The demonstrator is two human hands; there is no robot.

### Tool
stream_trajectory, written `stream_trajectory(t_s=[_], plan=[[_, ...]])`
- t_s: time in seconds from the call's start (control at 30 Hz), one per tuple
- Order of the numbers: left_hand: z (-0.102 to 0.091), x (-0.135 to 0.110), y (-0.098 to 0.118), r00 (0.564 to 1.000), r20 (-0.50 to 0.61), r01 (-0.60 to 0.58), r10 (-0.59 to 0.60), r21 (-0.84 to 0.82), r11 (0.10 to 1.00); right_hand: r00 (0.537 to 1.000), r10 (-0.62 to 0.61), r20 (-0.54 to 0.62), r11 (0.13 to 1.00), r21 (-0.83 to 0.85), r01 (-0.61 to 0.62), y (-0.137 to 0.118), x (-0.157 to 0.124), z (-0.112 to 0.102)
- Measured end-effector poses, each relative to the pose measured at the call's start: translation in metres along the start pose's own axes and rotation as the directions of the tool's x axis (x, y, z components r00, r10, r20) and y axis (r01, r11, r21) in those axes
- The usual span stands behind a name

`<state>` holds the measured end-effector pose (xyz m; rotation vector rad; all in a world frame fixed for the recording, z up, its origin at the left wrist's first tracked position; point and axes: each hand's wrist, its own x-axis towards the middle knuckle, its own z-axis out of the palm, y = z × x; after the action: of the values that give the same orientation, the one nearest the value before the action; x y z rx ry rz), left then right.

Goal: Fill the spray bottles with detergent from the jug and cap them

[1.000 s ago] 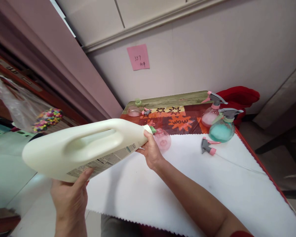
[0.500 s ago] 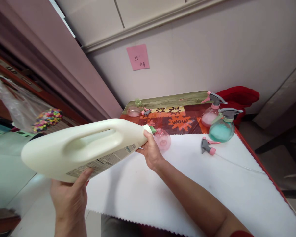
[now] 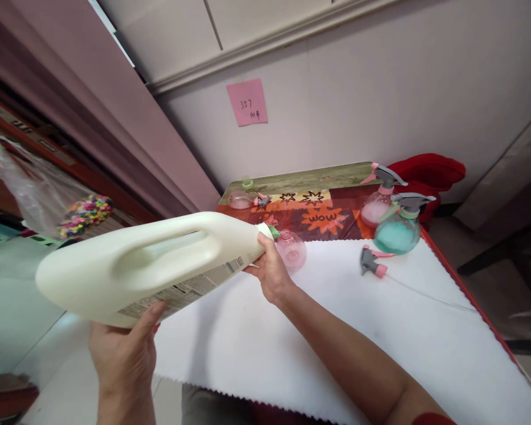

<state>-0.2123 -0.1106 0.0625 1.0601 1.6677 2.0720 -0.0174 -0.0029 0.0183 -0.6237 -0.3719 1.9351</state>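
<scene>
A large pale cream detergent bottle point(image 3: 84, 271) is tipped nearly on its side, its neck toward the right. Under its base end, my left hand point(image 3: 126, 348) grips it, thumb on the printed label. My right hand point(image 3: 272, 274) is closed around the neck, just below the green spout point(image 3: 274, 232). That spout is at the mouth of a round, see-through pink bottle point(image 3: 294, 254) without a spray head, standing on the white cloth. Whether liquid is flowing cannot be made out.
On the right stand a teal-filled spray bottle point(image 3: 397, 235) and a pink one point(image 3: 375, 211). A loose grey-and-pink spray head point(image 3: 371, 262) with a long tube lies before them. Another bottle point(image 3: 239, 199) lies at the back left of the table, by a green cap point(image 3: 247, 183).
The base end of the detergent bottle has shifted very slightly to the left. Both hands keep their grip, and the pink bottle stays in place.
</scene>
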Motion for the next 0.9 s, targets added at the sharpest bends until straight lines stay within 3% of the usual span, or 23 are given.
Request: stream_trajectory(t_s=[0.4,0.9], plan=[[-0.0005,0.0007,0.0006,0.999,-0.023,0.043,-0.042,0.027,0.999,1.0,0.008,-0.018,1.0,0.014,-0.008,0.0009,0.0013,-0.0003],[0.0008,0.002,0.0003,1.0,-0.003,0.016,-0.016,0.03,0.999,1.0,0.013,-0.005,1.0,0.002,-0.013,0.0002,0.0001,-0.0002]])
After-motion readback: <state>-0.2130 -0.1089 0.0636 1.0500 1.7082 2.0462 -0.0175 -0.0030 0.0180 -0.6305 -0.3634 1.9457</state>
